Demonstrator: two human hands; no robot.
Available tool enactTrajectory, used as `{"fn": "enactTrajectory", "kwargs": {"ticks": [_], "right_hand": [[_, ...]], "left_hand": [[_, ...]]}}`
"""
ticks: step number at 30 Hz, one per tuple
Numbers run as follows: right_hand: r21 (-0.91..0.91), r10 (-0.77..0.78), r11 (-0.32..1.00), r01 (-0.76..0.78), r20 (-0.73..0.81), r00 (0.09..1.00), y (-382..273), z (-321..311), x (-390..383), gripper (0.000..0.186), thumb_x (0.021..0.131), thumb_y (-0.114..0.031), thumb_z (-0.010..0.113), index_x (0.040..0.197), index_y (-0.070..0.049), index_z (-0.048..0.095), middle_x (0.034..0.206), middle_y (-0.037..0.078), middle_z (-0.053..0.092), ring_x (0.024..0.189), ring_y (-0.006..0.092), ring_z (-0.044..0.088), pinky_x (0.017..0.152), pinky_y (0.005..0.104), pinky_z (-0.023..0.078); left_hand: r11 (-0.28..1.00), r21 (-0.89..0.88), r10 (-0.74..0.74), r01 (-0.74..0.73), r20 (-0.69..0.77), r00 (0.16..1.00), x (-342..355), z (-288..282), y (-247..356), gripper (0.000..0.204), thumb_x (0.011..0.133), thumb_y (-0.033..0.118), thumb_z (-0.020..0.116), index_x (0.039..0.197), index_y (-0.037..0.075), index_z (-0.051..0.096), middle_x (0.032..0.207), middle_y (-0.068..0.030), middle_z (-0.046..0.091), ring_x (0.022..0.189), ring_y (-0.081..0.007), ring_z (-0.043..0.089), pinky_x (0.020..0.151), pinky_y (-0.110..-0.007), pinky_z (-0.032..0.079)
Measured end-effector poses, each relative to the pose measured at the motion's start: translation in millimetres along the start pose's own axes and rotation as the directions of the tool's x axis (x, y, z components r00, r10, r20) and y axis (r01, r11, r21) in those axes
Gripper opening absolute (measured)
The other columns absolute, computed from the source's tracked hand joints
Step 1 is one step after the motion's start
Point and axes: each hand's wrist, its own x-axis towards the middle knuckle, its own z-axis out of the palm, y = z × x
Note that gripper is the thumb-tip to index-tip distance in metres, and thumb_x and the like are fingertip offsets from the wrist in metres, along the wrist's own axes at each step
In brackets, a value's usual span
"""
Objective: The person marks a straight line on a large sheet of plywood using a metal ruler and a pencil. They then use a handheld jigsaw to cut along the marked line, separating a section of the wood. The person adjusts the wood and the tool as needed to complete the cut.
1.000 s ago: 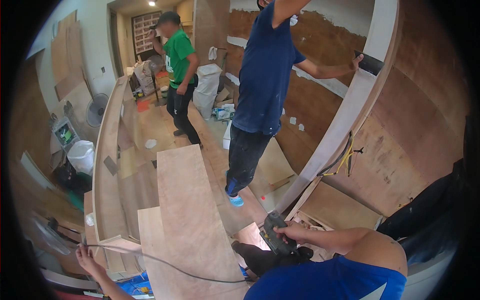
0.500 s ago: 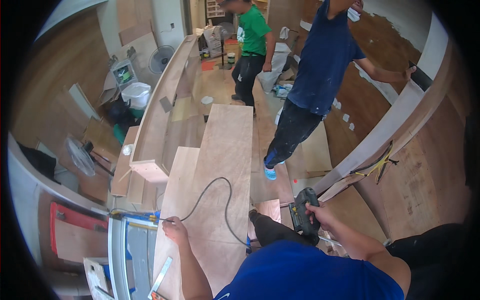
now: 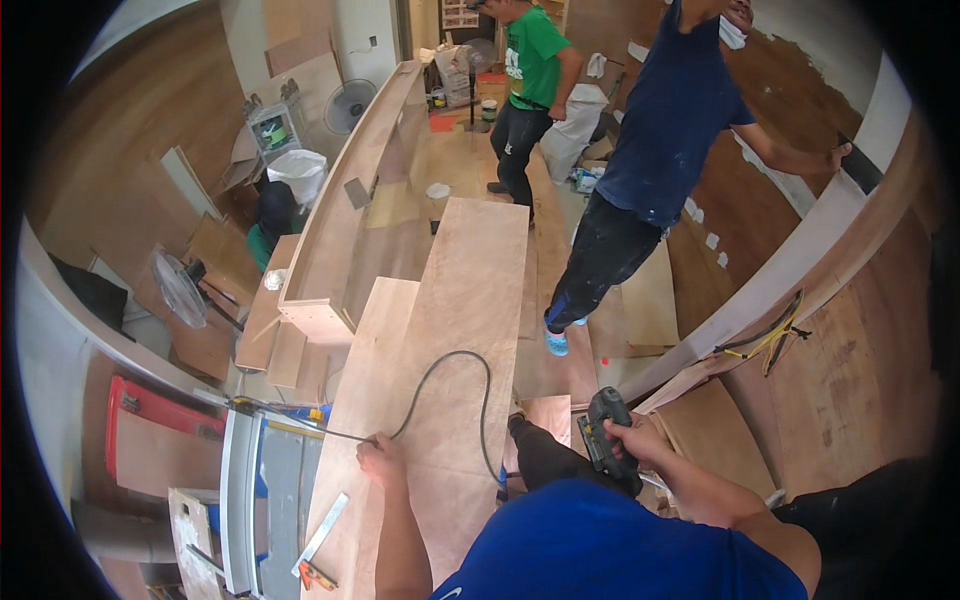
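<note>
A broad, pale plywood board [image 3: 460,290] spans the near middle, right of a grey-topped metal bench with a silver rail [image 3: 282,500]. Right of the board, the right hand [image 3: 634,440] grips a black handheld power tool [image 3: 606,425], held clear of the board. A steel square with an orange head [image 3: 322,532] lies at the board's near left. The left hand [image 3: 382,462] pinches a thin, dark cord [image 3: 462,352], which loops rightward across the plywood; whether it feeds the tool is hidden. Good handling probably means guiding the cord loosely, away from the square, with the tool's working end apart.
</note>
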Motion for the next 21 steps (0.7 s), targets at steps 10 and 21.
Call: {"fn": "enactTrajectory", "kwargs": {"ticks": [10,21], "right_hand": [[-0.378,-0.091,0.915,0.142,0.149,0.985,-25,34,16,0.042,0.092,-0.042,0.079,0.109,-0.004,0.072,0.079,0.008,0.068,0.059,0.0155,0.061,0.057,0.0347,0.051],[-0.587,-0.116,0.755,0.292,0.319,0.941,-28,67,37,0.056,0.088,-0.045,0.079,0.124,-0.002,0.072,0.113,0.022,0.076,0.106,0.036,0.073,0.096,0.0424,0.055]], "left_hand": [[0.999,-0.038,0.004,-0.01,-0.168,0.986,-2,21,-15,0.044,0.099,0.035,0.06,0.087,-0.007,0.067,0.091,-0.0266,0.068,0.088,-0.0456,0.065,0.083,-0.054,0.051],[1.0,-0.016,-0.023,0.021,-0.084,0.996,-4,9,0,0.037,0.097,0.033,0.062,0.09,-0.003,0.068,0.093,-0.0227,0.067,0.093,-0.0416,0.064,0.083,-0.053,0.051]]}}
